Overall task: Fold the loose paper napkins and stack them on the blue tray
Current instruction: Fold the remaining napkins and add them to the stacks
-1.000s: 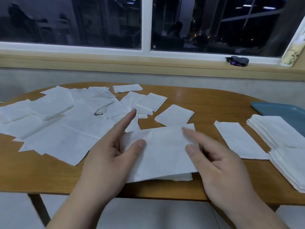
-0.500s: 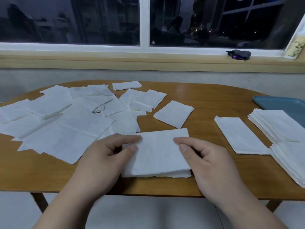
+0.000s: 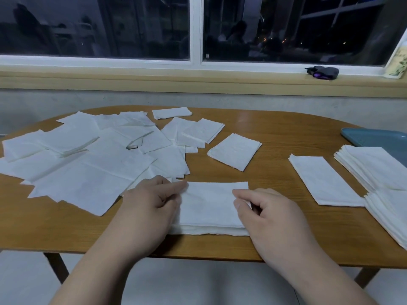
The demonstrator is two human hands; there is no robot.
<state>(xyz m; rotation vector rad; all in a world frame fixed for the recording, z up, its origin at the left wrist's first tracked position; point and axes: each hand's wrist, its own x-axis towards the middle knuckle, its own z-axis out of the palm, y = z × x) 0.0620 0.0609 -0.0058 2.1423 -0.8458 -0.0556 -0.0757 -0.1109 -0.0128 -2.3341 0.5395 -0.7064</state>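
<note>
White folded napkin (image 3: pixel 209 205) at near edge of tabletop (image 3: pixel 275 133), left hand (image 3: pixel 149 208) and right hand (image 3: pixel 271 214) each pinching an end with curled fingers, blue tray (image 3: pixel 374 137) far right; uneven pull could skew its thin layers.

A rounded wooden table (image 3: pixel 286 137) with a warm oak grain stands on dark legs, one at the near left (image 3: pixel 56 268) and one at the near right (image 3: pixel 366 277), over a pale floor (image 3: pixel 198 280). Behind it runs a grey wall (image 3: pixel 220 99) topped by a long light-wood sill (image 3: pixel 198 81). Above the sill a wide window (image 3: pixel 286 29) looks dark, with small lights and dim reflections in the glass; a white frame post (image 3: pixel 196 29) splits it into two panes. On the sill toward the right lies a small dark object with a purple patch (image 3: pixel 322 72), and at the far right edge leans a pale item printed with green foliage (image 3: pixel 397 62).
</note>
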